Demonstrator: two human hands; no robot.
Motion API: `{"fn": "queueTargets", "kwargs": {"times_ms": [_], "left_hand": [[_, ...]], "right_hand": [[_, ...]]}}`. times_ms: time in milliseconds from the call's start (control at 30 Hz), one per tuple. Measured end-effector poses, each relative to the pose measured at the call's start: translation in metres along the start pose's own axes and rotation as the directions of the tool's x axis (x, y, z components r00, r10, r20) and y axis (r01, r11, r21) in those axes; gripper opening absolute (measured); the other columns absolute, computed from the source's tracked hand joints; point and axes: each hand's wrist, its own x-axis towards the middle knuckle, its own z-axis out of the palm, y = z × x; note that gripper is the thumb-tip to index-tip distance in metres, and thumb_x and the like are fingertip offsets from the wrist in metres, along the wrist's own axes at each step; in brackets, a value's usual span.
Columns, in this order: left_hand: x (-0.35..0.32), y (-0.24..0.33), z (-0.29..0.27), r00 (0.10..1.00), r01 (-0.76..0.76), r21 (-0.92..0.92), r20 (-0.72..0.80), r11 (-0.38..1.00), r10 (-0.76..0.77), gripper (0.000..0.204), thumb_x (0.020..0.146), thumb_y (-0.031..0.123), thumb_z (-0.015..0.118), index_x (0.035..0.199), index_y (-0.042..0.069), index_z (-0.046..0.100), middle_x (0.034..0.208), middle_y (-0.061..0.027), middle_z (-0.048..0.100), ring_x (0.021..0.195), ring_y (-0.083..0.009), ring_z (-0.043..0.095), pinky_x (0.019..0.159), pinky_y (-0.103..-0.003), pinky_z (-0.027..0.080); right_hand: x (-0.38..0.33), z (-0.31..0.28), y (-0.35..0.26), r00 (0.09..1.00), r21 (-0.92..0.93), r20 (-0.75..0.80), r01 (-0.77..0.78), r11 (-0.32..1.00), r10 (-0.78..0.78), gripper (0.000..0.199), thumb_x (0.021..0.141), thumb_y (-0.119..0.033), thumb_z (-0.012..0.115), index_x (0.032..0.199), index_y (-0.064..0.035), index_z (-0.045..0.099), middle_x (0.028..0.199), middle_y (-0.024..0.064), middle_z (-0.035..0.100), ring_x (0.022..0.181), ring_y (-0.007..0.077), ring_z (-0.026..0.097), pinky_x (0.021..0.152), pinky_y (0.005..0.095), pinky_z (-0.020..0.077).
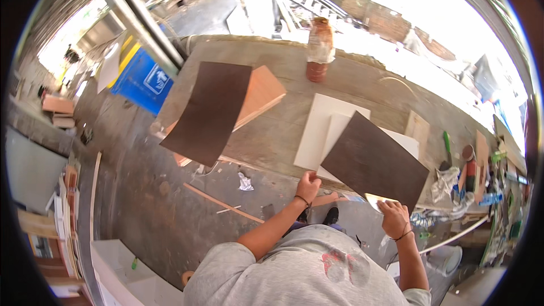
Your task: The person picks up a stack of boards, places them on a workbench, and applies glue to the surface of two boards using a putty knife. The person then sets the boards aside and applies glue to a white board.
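My right hand (pixel 395 218) is closed on a pale, shiny flat piece (pixel 375 200), at the near edge of a dark brown sheet (pixel 374 161). That sheet lies slantwise over several white boards (pixel 312 127) on the workbench. My left hand (pixel 308 186) is at the bench's front edge, close to the near corner of the white boards. Its fingers are curled, and what they hold, if anything, is hidden. Further left, a second dark brown sheet (pixel 212 110), slightly curved, rests over a stack of reddish wood boards (pixel 262 95).
A stained reddish-brown container (pixel 319 51) stands on the bench (pixel 272 59) toward the back. Brushes, a green-handled tool (pixel 447 146) and crumpled plastic (pixel 445 184) crowd the right end. A blue bin (pixel 141 82) stands beyond the left end. Wood strips (pixel 224 203) lie on the floor.
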Motion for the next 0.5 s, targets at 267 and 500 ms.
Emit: {"fn": "queueTargets", "kwargs": {"times_ms": [267, 500], "left_hand": [[0.03, 0.025, -0.007, 0.893, -0.404, 0.126, -0.16, 0.906, 0.421, 0.036, 0.089, 0.025, 0.065, 0.11, -0.004, 0.058, 0.101, -0.0126, 0.06, 0.088, -0.0206, 0.056, 0.082, -0.033, 0.047], [0.072, 0.069, 0.015, 0.91, -0.415, 0.289, 0.142, 0.863, 0.39, 0.063, 0.091, 0.045, 0.059, 0.124, -0.008, 0.053, 0.119, -0.0219, 0.055, 0.102, -0.0285, 0.058, 0.087, -0.038, 0.047]], "right_hand": [[-0.027, -0.064, 0.029, 0.913, 0.614, -0.251, -0.105, 0.782, 0.32, 0.033, 0.075, 0.002, 0.05, 0.104, -0.0014, 0.064, 0.096, 0.0136, 0.068, 0.084, 0.0256, 0.065, 0.076, 0.0303, 0.0496], [-0.091, -0.01, 0.116, 0.668, 0.987, -0.088, -0.04, 0.154, 0.739, 0.034, 0.073, -0.003, 0.056, 0.106, 0.0054, 0.064, 0.089, 0.0044, 0.068, 0.078, 0.013, 0.062, 0.074, 0.0266, 0.0491]]}}
